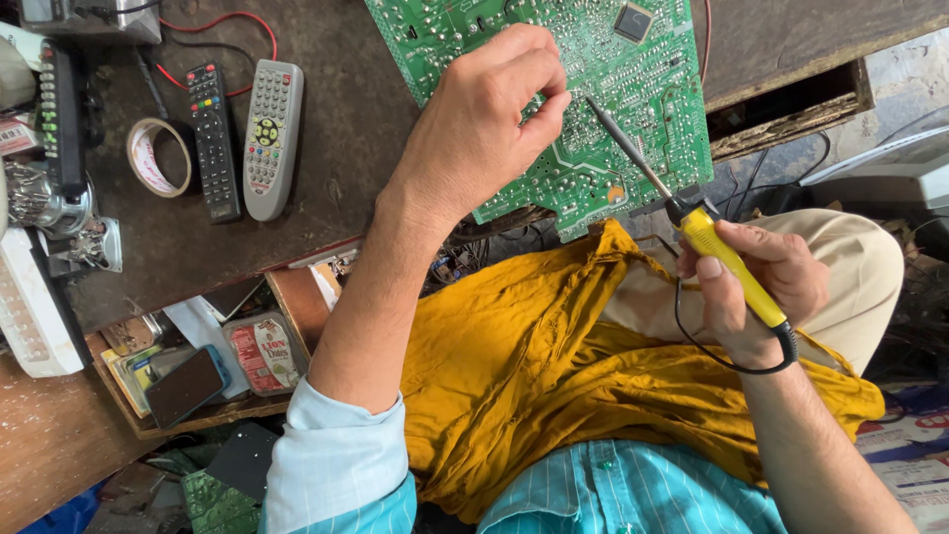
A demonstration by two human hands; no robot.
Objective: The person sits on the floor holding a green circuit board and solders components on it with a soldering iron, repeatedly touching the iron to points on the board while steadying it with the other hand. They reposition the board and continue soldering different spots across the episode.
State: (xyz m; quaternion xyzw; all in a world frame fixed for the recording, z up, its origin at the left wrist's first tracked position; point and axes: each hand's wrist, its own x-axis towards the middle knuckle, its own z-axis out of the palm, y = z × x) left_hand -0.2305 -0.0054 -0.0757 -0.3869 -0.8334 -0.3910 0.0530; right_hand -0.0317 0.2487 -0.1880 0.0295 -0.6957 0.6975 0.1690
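Note:
A large green circuit board (633, 89) lies solder side up at the workbench's front edge. My left hand (484, 124) rests on the board with its fingers pinched together near the middle; whether something thin sits between them cannot be told. My right hand (761, 282) grips the yellow handle of a soldering iron (727, 259). The iron's metal tip (593, 104) touches the board just beside my left fingertips. A black cord loops down from the handle across my wrist. A yellow cloth (534, 366) covers my lap below the board.
On the dark bench (336, 138) lie a grey remote (269, 133), a black remote (213, 138) and a roll of tape (156, 156). An open drawer (198, 366) holds a phone and packets. A white device (30, 307) sits far left.

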